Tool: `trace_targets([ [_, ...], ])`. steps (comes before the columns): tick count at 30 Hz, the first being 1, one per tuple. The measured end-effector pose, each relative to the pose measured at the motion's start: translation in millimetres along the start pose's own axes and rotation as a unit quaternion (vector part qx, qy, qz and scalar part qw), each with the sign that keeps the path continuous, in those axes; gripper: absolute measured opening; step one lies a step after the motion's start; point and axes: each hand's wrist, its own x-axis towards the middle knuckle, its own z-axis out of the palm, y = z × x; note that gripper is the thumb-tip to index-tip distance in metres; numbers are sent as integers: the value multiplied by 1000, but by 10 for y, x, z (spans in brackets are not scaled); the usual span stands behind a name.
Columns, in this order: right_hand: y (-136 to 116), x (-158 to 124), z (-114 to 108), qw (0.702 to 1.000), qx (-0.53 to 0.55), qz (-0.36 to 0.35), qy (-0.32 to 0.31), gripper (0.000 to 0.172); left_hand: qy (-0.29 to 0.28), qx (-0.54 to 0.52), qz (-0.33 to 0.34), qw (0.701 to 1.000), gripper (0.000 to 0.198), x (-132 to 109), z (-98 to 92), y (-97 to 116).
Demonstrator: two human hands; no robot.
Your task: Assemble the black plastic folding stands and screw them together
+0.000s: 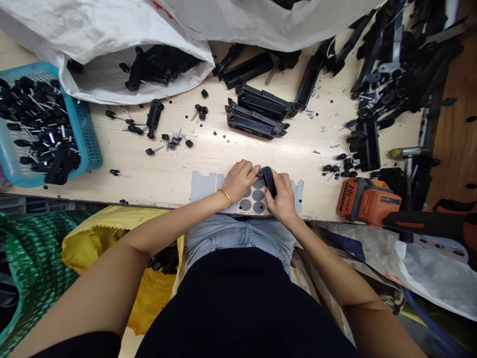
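Observation:
My right hand point(283, 199) is closed around a black plastic part point(269, 182), a long piece with a rounded end, tilted over the table edge. My left hand point(240, 180), with a gold bracelet at the wrist, has its fingertips pinched together beside that part's upper end. Whatever lies between those fingertips is too small to make out. Below both hands lies a pale grey sheet point(204, 186) with several darker grey round discs point(258, 195), partly covered by the fingers.
At left stands a blue basket point(91, 134) full of black-headed bolts. A white sack point(122, 30) holds black parts. Black assemblies point(257, 112) lie beyond my hands, with loose bolts point(175, 141) to their left. An orange power tool point(367, 199) and a hammer point(409, 164) lie at right.

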Motion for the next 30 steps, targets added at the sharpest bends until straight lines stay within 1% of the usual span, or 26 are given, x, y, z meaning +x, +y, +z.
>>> trace_targets([
  [1, -1, -1, 3, 1000, -1, 2, 2, 55, 8, -2, -10, 1000, 28, 3, 5, 19],
  [4, -1, -5, 14, 1000, -5, 10, 9, 55, 55, -15, -80, 995, 27, 10, 39, 78],
  [5, 0, -5, 17, 1000, -6, 11, 8, 55, 61, -23, -86, 994, 28, 19, 42, 66],
  [6, 0, -6, 18, 1000, -8, 11, 7, 56, 56, -33, -75, 995, 28, 32, 36, 30],
  [8, -3, -6, 18, 1000, -13, 10, 0, 57, 25, -59, -4, 998, 26, 63, 5, -101],
  [10, -7, -6, 18, 1000, -14, 2, -11, 57, 0, -90, 71, 993, 24, 81, -22, -229],
  [11, -9, -5, 19, 1000, -13, -1, -14, 57, 4, -105, 83, 991, 24, 79, -23, -261],
  [12, -11, -5, 20, 1000, -11, -5, -16, 57, 23, -119, 67, 990, 24, 69, -13, -263],
  [15, -7, -5, 24, 1000, -1, -7, -9, 58, 112, -152, -52, 981, 26, 14, 48, -161],
  [16, -4, -4, 25, 1000, 3, -8, -8, 59, 125, -165, -72, 976, 26, 0, 62, -128],
  [17, -1, -4, 24, 1000, 6, -10, -7, 59, 122, -180, -70, 974, 27, -6, 66, -109],
  [20, 4, -3, 16, 1000, 11, -15, -8, 61, 52, -218, 0, 975, 29, 25, 40, -123],
  [21, 4, -3, 12, 1000, 12, -13, -9, 62, 38, -220, 5, 975, 29, 44, 32, -122],
  [22, 3, -3, 7, 1000, 13, -10, -12, 63, 36, -218, -6, 975, 28, 62, 31, -107],
  [25, -6, -3, -5, 999, 21, 9, -26, 66, 69, -203, -81, 973, 28, 102, 64, 14],
  [26, -10, -3, -7, 999, 24, 15, -30, 66, 77, -201, -95, 972, 29, 109, 73, 53],
  [28, -17, -4, -7, 999, 24, 25, -33, 66, 74, -206, -89, 972, 31, 119, 61, 76],
  [30, -23, -5, -2, 999, 18, 33, -28, 65, 56, -208, -63, 974, 33, 117, 2, 15],
])
